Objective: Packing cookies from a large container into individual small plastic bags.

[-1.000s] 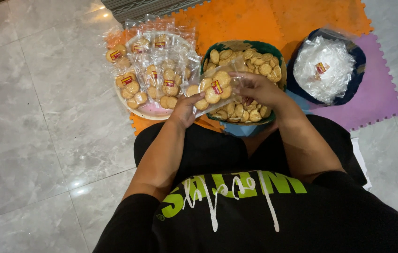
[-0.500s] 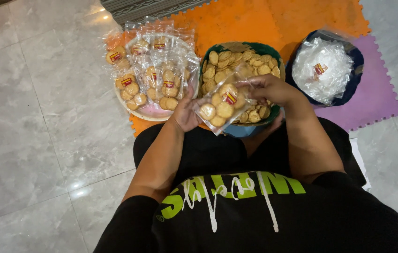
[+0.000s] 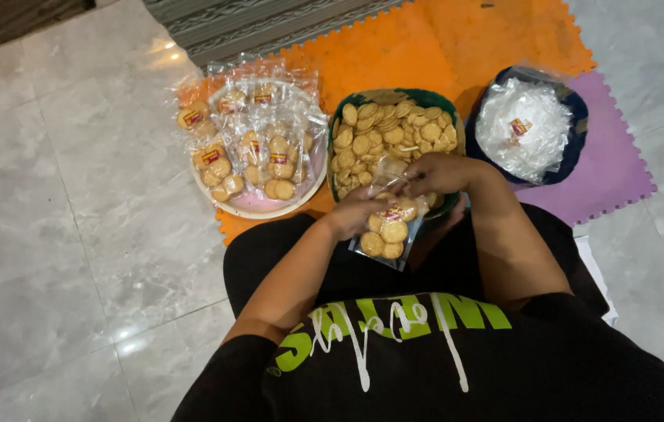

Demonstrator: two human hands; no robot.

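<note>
Head view: both hands (image 3: 398, 195) clamped on crinkly clear bag (image 3: 386, 234) of round biscuits.

Left hand (image 3: 354, 212) and right hand (image 3: 437, 173) both hold a clear cookie bag (image 3: 388, 231) over the lap, a few round cookies inside. Just beyond: green bowl (image 3: 449, 103) of loose cookies. To its left, pink plate (image 3: 257, 209) stacked with filled bags (image 3: 257, 148). To its right, dark bowl (image 3: 574, 144) of empty bags (image 3: 521, 129). All rest on orange floor mat (image 3: 402, 55).
</note>
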